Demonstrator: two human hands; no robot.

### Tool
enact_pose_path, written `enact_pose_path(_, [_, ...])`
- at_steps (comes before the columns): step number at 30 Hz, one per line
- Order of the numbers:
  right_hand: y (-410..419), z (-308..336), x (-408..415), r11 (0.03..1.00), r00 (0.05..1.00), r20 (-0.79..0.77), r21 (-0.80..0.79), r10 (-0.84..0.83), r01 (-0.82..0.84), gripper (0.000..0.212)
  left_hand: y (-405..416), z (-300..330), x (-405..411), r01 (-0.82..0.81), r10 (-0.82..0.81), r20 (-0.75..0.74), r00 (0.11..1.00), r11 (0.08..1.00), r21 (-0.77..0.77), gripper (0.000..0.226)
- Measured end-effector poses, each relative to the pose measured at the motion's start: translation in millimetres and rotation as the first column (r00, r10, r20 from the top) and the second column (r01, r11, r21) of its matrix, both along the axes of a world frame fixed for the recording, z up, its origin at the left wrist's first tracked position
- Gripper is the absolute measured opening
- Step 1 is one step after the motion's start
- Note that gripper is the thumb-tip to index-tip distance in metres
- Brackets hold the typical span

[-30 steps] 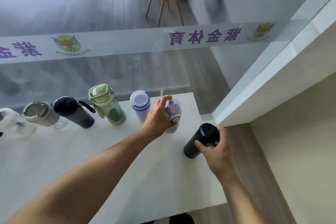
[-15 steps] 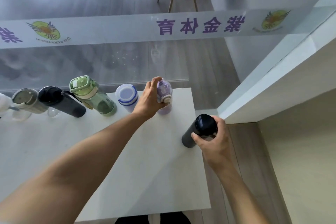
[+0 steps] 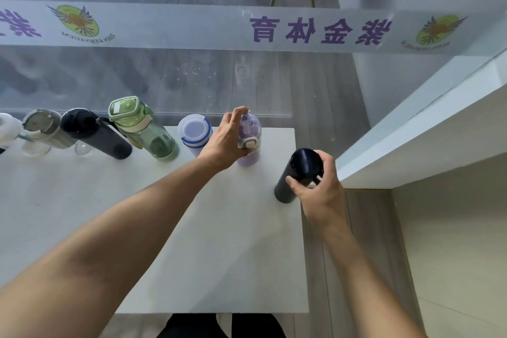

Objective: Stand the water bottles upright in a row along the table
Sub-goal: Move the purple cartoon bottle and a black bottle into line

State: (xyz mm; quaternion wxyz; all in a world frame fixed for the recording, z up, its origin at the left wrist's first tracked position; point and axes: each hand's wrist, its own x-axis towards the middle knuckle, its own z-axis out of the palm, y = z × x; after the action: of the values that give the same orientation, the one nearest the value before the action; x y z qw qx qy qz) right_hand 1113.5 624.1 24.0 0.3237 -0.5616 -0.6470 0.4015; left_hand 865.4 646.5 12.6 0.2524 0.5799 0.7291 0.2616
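Head view, hands (image 3: pixel 225 143) gripping bottles (image 3: pixel 251 140)

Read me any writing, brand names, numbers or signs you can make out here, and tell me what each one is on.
"紫金体育", purple, seen mirrored: on the frosted band across the glass wall, right part.
Same purple characters at the band's left edge: cut off, only partly readable.
Small lettering under the two green round logos: too blurred to read.
Dark print on the purple bottle under the left hand: too small to read.
Other bottles: no readable text.
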Motion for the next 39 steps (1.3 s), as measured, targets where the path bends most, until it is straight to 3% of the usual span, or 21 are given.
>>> enact_pose_path(15, [90, -5, -53, 0.989, 0.994, 0.069, 0.108, 0.09, -0.097, 0.075, 0, 5, -3, 0.01, -0.011, -0.028, 1.0, 0.999, -0.037, 0.089])
enact_pose_path(33, [91, -17, -54, 0.985, 0.993, 0.105, 0.157, 0.054, -0.07, 0.079, 2, 2, 1, -0.061, 0.056, -0.102, 0.993, 0.997, -0.051, 0.089])
enact_pose_path(39, [91, -13, -54, 0.985, 0.989, 0.137, 0.155, 0.047, -0.069, 0.077, -3, 8, 1, -0.033, 0.029, -0.141, 0.99, 0.999, -0.028, 0.099])
